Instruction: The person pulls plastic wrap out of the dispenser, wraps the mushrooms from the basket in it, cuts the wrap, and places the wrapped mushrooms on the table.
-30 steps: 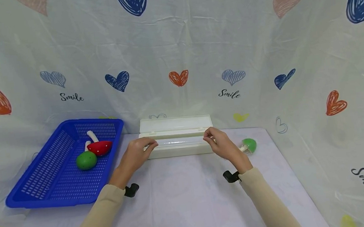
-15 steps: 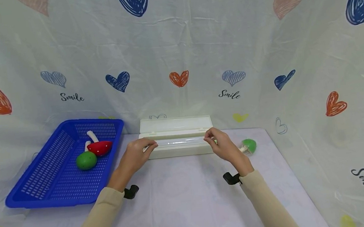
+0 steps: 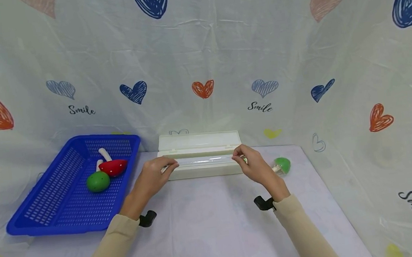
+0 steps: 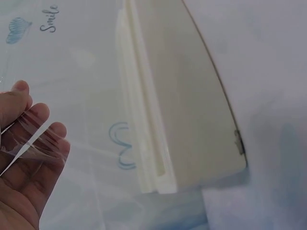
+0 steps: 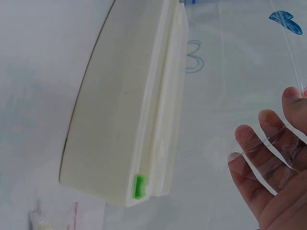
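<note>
A cream cling film dispenser (image 3: 207, 171) lies at the far side of the table, its lid (image 3: 198, 139) raised at the back. Clear cling film (image 3: 205, 161) stretches between my two hands above the dispenser. My left hand (image 3: 154, 173) pinches the film's left side between thumb and index finger; in the left wrist view, film (image 4: 38, 153) lies over the other fingers. At the right side, my right hand (image 3: 252, 165) pinches the film likewise, with film (image 5: 285, 153) across its fingers in the right wrist view. A green slider (image 5: 139, 187) shows at the dispenser's end.
A blue basket (image 3: 62, 227) at the left holds a red toy mushroom (image 3: 114, 168) and a green toy mushroom (image 3: 97, 181). Right of my right hand lies another green-capped toy mushroom (image 3: 282, 165), seemingly wrapped in clear film. A heart-printed curtain (image 3: 198, 54) closes off the back.
</note>
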### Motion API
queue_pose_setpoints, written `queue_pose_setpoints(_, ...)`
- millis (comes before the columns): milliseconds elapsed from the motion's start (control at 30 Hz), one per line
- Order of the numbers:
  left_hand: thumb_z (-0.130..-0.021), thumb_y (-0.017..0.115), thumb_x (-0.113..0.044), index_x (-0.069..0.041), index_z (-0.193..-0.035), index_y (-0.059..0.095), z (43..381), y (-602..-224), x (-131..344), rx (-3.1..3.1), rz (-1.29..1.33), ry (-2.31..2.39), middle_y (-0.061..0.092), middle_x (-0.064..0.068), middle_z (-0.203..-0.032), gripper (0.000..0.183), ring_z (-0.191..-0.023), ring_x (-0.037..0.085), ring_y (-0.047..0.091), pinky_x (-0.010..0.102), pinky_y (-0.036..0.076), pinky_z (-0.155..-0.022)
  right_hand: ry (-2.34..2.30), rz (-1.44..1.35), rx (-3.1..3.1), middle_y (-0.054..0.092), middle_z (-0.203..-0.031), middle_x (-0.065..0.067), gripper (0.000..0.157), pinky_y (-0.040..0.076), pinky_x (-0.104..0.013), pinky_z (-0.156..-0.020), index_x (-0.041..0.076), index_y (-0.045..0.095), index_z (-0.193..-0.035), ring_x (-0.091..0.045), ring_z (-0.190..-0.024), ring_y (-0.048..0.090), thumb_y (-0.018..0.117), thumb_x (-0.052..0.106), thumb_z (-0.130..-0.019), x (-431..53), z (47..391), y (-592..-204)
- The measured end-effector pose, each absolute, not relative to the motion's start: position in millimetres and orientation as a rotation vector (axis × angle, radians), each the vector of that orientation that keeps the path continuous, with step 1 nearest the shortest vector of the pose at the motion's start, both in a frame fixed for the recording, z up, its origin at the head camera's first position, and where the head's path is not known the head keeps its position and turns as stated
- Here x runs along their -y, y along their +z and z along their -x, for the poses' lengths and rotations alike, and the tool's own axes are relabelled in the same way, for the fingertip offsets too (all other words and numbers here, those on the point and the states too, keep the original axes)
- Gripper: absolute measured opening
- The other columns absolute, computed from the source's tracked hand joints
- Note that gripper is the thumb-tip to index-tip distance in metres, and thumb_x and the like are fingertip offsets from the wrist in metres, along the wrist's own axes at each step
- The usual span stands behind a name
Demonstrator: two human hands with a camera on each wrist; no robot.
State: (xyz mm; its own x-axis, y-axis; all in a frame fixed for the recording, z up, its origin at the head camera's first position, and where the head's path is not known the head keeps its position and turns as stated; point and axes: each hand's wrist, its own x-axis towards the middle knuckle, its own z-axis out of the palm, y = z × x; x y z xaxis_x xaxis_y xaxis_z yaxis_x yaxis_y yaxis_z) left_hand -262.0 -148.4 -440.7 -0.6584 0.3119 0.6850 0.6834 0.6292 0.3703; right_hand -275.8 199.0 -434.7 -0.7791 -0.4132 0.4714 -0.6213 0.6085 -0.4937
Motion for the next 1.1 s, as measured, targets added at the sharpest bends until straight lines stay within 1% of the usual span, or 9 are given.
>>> queue_pose_setpoints(333,-0.084,0.083,-0.004,-0.001,-0.092,0.079,255.5,-435.3,146.1,2.274,0.772,-0.832,0.079,0.01,-0.09,0.009,-0.084,0.025,0.077,0.039,0.062,-0.076,0.922,-0.847,2.496,0.067,-0.096,-0.007,0.007,0.055,-0.04,-0.077,0.005,0.06,-0.102,-0.023,-0.094,0.067,0.066,0.005,-0.099,-200.0,270.9,-430.0)
queue_pose_setpoints(467,-0.084,0.084,-0.004,0.0,-0.092,0.079,252.0,-432.8,145.5,2.265,0.784,-0.83,0.079,0.011,-0.089,0.01,-0.082,0.026,0.077,0.039,0.062,-0.075,0.921,-0.841,2.488,0.067,-0.096,-0.007,0.008,0.054,-0.042,-0.073,0.005,0.06,-0.102,-0.022,-0.092,0.066,0.067,0.005,-0.099,-201.2,268.7,-429.5)
queue_pose_setpoints(567,-0.083,0.084,-0.004,-0.001,-0.092,0.079,249.7,-431.5,145.5,2.26,0.791,-0.824,0.079,0.011,-0.089,0.01,-0.082,0.026,0.077,0.039,0.063,-0.075,0.91,-0.847,2.478,0.067,-0.096,-0.006,0.008,0.053,-0.041,-0.071,0.006,0.06,-0.102,-0.022,-0.091,0.066,0.067,0.005,-0.099,-201.7,266.6,-429.2)
queue_pose_setpoints(633,-0.083,0.084,-0.005,-0.001,-0.092,0.079,248.3,-431.1,145.7,2.258,0.797,-0.818,0.079,0.011,-0.089,0.01,-0.082,0.026,0.077,0.038,0.063,-0.075,0.899,-0.854,2.47,0.067,-0.096,-0.006,0.008,0.052,-0.039,-0.07,0.006,0.06,-0.102,-0.021,-0.091,0.066,0.067,0.005,-0.098,-201.9,265.2,-428.8)
queue_pose_setpoints(700,-0.083,0.085,-0.005,-0.002,-0.092,0.079,247.0,-431.1,146.1,2.257,0.799,-0.811,0.079,0.011,-0.089,0.011,-0.082,0.025,0.077,0.038,0.063,-0.075,0.895,-0.859,2.466,0.067,-0.097,-0.006,0.008,0.052,-0.037,-0.07,0.006,0.06,-0.102,-0.022,-0.091,0.066,0.067,0.004,-0.098,-202.1,263.7,-428.5)
queue_pose_setpoints(800,-0.083,0.085,-0.006,-0.002,-0.092,0.079,245.3,-430.2,146.5,2.254,0.807,-0.803,0.079,0.011,-0.089,0.012,-0.082,0.025,0.077,0.037,0.063,-0.075,0.889,-0.855,2.469,0.067,-0.097,-0.006,0.009,0.053,-0.039,-0.072,0.006,0.06,-0.102,-0.021,-0.091,0.066,0.068,0.004,-0.098,-202.4,261.3,-427.4)
queue_pose_setpoints(967,-0.082,0.086,-0.007,-0.002,-0.093,0.079,242.7,-427.3,147.2,2.24,0.818,-0.783,0.079,0.01,-0.089,0.013,-0.082,0.025,0.077,0.037,0.063,-0.075,0.9,-0.852,2.464,0.067,-0.097,-0.007,0.01,0.054,-0.046,-0.074,0.006,0.059,-0.101,-0.021,-0.09,0.064,0.068,0.003,-0.097,-202.3,258.7,-424.4)
queue_pose_setpoints(1033,-0.082,0.086,-0.008,-0.002,-0.092,0.079,241.6,-426.2,147.7,2.23,0.82,-0.777,0.079,0.01,-0.088,0.013,-0.081,0.024,0.077,0.036,0.063,-0.074,0.904,-0.858,2.455,0.067,-0.096,-0.008,0.01,0.054,-0.046,-0.074,0.006,0.059,-0.101,-0.021,-0.09,0.064,0.068,0.003,-0.097,-202.2,258.2,-423.2)
queue_pose_setpoints(1100,-0.082,0.086,-0.008,-0.002,-0.092,0.079,240.8,-425.4,148.0,2.222,0.824,-0.773,0.079,0.01,-0.088,0.013,-0.081,0.024,0.077,0.036,0.063,-0.074,0.897,-0.861,2.444,0.067,-0.096,-0.008,0.01,0.054,-0.043,-0.074,0.006,0.059,-0.101,-0.021,-0.09,0.064,0.068,0.003,-0.097,-202.1,257.4,-422.1)
